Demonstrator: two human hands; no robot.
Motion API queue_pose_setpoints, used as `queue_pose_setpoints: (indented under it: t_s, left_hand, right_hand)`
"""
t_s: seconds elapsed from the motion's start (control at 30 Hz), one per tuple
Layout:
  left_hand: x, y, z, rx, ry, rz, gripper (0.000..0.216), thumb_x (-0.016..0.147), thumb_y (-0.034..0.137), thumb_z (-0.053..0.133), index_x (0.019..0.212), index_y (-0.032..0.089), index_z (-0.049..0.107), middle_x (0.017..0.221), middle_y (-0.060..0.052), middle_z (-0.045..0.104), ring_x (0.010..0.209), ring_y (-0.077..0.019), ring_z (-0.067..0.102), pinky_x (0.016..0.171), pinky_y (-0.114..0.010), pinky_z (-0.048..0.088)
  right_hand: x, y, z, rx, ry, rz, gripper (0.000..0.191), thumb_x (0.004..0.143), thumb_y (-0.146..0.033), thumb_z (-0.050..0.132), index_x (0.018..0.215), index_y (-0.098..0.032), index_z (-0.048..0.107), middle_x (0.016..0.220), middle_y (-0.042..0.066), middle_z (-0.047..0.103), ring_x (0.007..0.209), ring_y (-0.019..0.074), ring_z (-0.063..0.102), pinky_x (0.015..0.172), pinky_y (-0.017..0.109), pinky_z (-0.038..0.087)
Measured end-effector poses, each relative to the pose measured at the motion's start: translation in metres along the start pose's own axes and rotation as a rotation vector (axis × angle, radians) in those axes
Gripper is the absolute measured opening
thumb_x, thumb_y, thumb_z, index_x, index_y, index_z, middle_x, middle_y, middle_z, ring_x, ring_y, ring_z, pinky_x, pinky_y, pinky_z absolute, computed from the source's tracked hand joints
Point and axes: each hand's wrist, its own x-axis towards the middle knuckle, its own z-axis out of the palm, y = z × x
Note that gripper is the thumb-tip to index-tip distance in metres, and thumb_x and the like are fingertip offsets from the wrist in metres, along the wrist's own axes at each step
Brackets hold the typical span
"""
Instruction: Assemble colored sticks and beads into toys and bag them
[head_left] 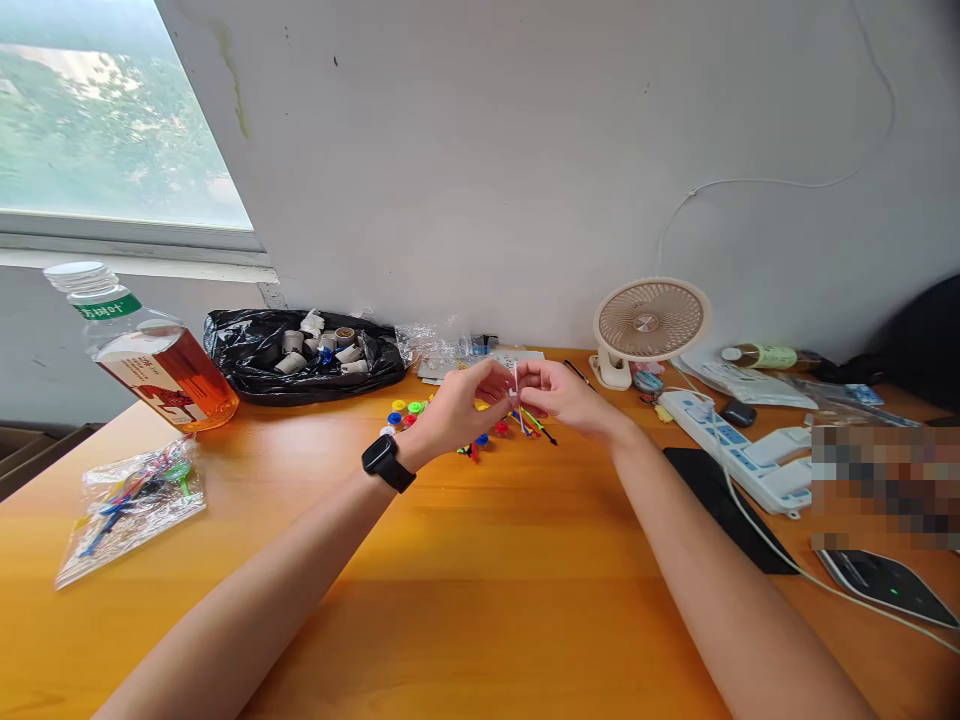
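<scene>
Quietly lit by a window (pixel 112 120), a wooden worktop (pixel 480 620) spreads below me as I watch remotely through the head camera. Against the wall, a black plastic bag (pixel 240 385) lies open around pale rolls (pixel 292 342); to its left a bottle (pixel 169 375) of amber drink leans in the view. At right, a small fan (pixel 651 318) stands behind a white power strip (pixel 720 440), and a clear packet (pixel 142 500) of coloured parts lies near the left edge.

At centre, the left grip (pixel 466 402), a watch (pixel 388 463) at its wrist, meets the right grip (pixel 564 397). Both are narrowed to a pinch on a slim white piece (pixel 516 378), which sits between the fingertips, over the far part of the worktop; its full shape is hidden from me. Beneath and beside the fingers are small coloured discs (pixel 398 405) and thin coloured sticks (pixel 541 428).

I judge the white piece feather-light, probably smooth plastic, stiff enough to push yet liable to bend or snap if forced sideways. I would take it by fingertips, close to the end being worked, pressing lightly lest it slip.
</scene>
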Motion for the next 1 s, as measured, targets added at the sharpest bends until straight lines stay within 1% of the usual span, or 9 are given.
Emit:
queue_pose_setpoints:
  t_s: [0.13, 0.27, 0.43, 0.5, 0.6, 0.67, 0.73, 0.87, 1.0]
  left_hand:
    - [-0.001, -0.007, -0.001, -0.011, -0.036, -0.051, 0.011, 0.092, 0.021, 0.067, 0.100, 0.015, 0.070, 0.092, -0.004, 0.077, 0.080, -0.0130, 0.071, 0.079, -0.025, 0.060]
    - [-0.003, -0.015, -0.001, 0.013, -0.141, -0.083, 0.018, 0.090, 0.015, 0.061, 0.100, 0.015, 0.075, 0.087, -0.003, 0.077, 0.077, -0.0129, 0.070, 0.075, -0.024, 0.057]
    - [-0.006, -0.014, -0.001, 0.083, -0.178, -0.156, 0.012, 0.088, 0.025, 0.072, 0.095, 0.015, 0.076, 0.083, -0.004, 0.078, 0.075, -0.0157, 0.071, 0.070, -0.024, 0.056]
    - [-0.009, -0.010, 0.001, 0.139, -0.256, -0.149, 0.015, 0.089, 0.030, 0.075, 0.093, 0.016, 0.075, 0.085, -0.005, 0.078, 0.077, -0.0173, 0.072, 0.070, -0.026, 0.055]
    - [-0.014, -0.008, 0.007, 0.262, -0.392, -0.051, 0.013, 0.093, 0.030, 0.074, 0.101, 0.019, 0.077, 0.096, -0.006, 0.080, 0.086, -0.0192, 0.073, 0.078, -0.028, 0.054]
    - [-0.016, -0.009, 0.011, 0.326, -0.471, 0.023, 0.011, 0.095, 0.029, 0.073, 0.102, 0.022, 0.079, 0.098, -0.005, 0.080, 0.094, -0.0206, 0.073, 0.084, -0.029, 0.053]
    - [-0.017, -0.011, 0.012, 0.381, -0.518, 0.049, 0.009, 0.093, 0.029, 0.076, 0.097, 0.022, 0.079, 0.095, -0.005, 0.078, 0.096, -0.0218, 0.071, 0.084, -0.029, 0.051]
    - [-0.017, -0.014, 0.007, 0.485, -0.515, 0.007, 0.011, 0.087, 0.030, 0.084, 0.094, 0.022, 0.080, 0.093, -0.006, 0.074, 0.092, -0.0224, 0.068, 0.075, -0.030, 0.048]
    - [-0.016, -0.015, 0.003, 0.528, -0.489, 0.058, 0.006, 0.087, 0.027, 0.082, 0.092, 0.023, 0.079, 0.098, -0.006, 0.075, 0.106, -0.0268, 0.066, 0.086, -0.034, 0.049]
  right_hand:
    - [0.001, 0.004, 0.007, -0.075, -0.038, 0.039, 0.016, 0.086, -0.033, 0.058, 0.096, -0.021, 0.054, 0.075, -0.003, 0.058, 0.063, 0.0118, 0.050, 0.056, 0.023, 0.037]
    - [0.003, 0.010, 0.009, -0.141, -0.043, 0.058, 0.008, 0.090, -0.028, 0.055, 0.093, -0.021, 0.053, 0.073, -0.004, 0.055, 0.061, 0.0119, 0.049, 0.053, 0.022, 0.035]
    - [0.009, 0.025, 0.005, -0.212, 0.066, 0.135, 0.009, 0.095, -0.026, 0.051, 0.099, -0.021, 0.057, 0.071, -0.004, 0.055, 0.059, 0.0132, 0.052, 0.055, 0.022, 0.040]
    - [0.012, 0.032, 0.003, -0.344, 0.060, 0.144, 0.008, 0.094, -0.023, 0.054, 0.097, -0.020, 0.061, 0.071, -0.003, 0.057, 0.060, 0.0135, 0.054, 0.056, 0.023, 0.039]
    - [0.015, 0.044, 0.001, -0.550, 0.053, 0.164, 0.009, 0.093, -0.021, 0.059, 0.096, -0.017, 0.066, 0.073, 0.000, 0.064, 0.062, 0.0143, 0.057, 0.057, 0.024, 0.037]
    - [0.016, 0.050, 0.001, -0.633, 0.076, 0.183, 0.017, 0.095, -0.024, 0.062, 0.107, -0.015, 0.070, 0.079, 0.003, 0.069, 0.066, 0.0156, 0.061, 0.060, 0.025, 0.038]
    - [0.017, 0.054, 0.000, -0.699, 0.111, 0.184, 0.025, 0.097, -0.027, 0.063, 0.118, -0.015, 0.069, 0.087, 0.006, 0.073, 0.074, 0.0176, 0.064, 0.064, 0.026, 0.040]
    - [0.017, 0.058, 0.000, -0.844, 0.184, 0.138, 0.025, 0.099, -0.030, 0.065, 0.118, -0.015, 0.069, 0.114, 0.013, 0.072, 0.103, 0.0232, 0.067, 0.082, 0.027, 0.045]
    - [0.014, 0.057, 0.007, -0.855, 0.158, 0.131, 0.026, 0.100, -0.034, 0.066, 0.118, -0.016, 0.065, 0.126, 0.016, 0.067, 0.112, 0.0269, 0.066, 0.090, 0.031, 0.045]
